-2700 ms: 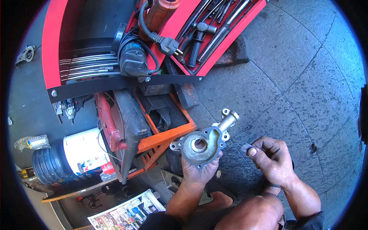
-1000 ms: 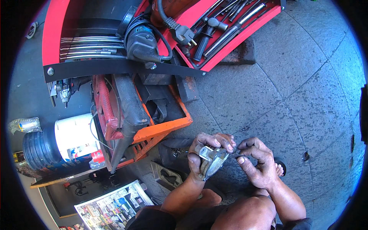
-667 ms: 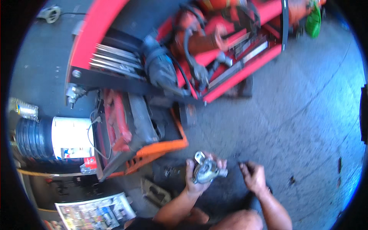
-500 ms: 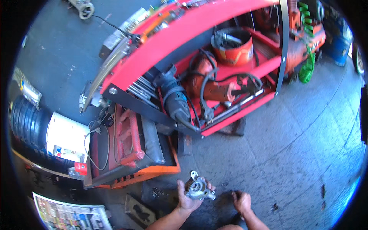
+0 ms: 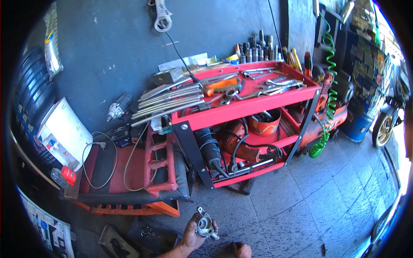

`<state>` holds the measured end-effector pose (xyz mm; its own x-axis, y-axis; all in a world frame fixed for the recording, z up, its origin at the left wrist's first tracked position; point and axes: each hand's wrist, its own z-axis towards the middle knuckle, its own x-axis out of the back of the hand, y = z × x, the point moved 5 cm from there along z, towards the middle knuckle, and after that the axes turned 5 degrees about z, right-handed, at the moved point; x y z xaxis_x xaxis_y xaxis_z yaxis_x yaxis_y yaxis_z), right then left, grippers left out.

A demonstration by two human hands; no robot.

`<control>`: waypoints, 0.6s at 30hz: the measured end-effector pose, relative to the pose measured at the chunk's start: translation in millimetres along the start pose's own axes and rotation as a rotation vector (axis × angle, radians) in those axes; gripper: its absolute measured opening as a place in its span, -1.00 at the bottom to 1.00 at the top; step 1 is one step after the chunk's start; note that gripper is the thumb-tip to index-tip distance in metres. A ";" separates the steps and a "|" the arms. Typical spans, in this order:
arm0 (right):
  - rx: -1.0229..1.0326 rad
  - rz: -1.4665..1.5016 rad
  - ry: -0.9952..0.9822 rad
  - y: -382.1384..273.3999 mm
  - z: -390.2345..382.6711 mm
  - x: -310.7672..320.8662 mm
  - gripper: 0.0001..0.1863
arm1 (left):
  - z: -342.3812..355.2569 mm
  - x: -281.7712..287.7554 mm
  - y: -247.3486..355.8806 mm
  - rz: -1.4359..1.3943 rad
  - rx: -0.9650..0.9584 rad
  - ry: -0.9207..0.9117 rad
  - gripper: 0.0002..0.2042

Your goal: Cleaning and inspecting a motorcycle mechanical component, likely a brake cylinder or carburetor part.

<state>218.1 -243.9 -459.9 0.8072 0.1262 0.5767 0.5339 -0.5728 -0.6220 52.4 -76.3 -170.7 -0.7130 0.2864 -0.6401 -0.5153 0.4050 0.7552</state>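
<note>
My left hand (image 5: pixel 192 234) is closed around a cast metal housing (image 5: pixel 205 226), held low in front of me. The housing is silvery grey, with a round opening facing up, a lug with a hole at its top and a short stub at the lower right. At the bottom edge, right of the housing, a cut-off skin-coloured shape shows, most likely my right hand (image 5: pixel 242 250); its fingers cannot be made out. Below and left of my left hand, several small metal parts (image 5: pixel 148 231) lie on a dark mat.
A red tool cart (image 5: pixel 249 102) stands ahead, bearing wrenches, sockets and rods, with power tools on its lower shelf. Left of it are a padded bench (image 5: pixel 124 198) with cables and a white box (image 5: pixel 71 131). A green coiled hose (image 5: pixel 330 99) hangs at right, near a motorcycle wheel (image 5: pixel 384 129).
The view has tilted up, bringing the cart's top and the wall into sight. The left hand still holds the housing, now lower in the picture. The right hand has sunk toward the bottom edge.
</note>
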 end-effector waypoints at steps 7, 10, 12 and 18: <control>-0.012 0.030 0.062 12.4 15.5 -4.7 -0.49 | -4.7 -13.5 22.2 0.107 0.034 0.055 -0.28; -0.017 0.046 0.092 9.5 17.0 -1.1 -0.49 | -5.9 -13.3 30.4 0.129 0.074 0.163 -0.13; -0.021 0.057 0.119 7.7 18.6 1.5 -0.49 | -4.9 -15.9 36.4 -0.058 0.066 0.154 -0.21; -0.047 0.117 0.195 7.5 18.9 7.6 -0.48 | -6.5 -20.3 48.4 -0.091 0.025 0.121 -0.25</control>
<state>233.0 -231.9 -470.2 0.7965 -0.0994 0.5964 0.4239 -0.6116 -0.6681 38.9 -68.1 -120.2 -0.7167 0.1411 -0.6830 -0.5696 0.4467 0.6900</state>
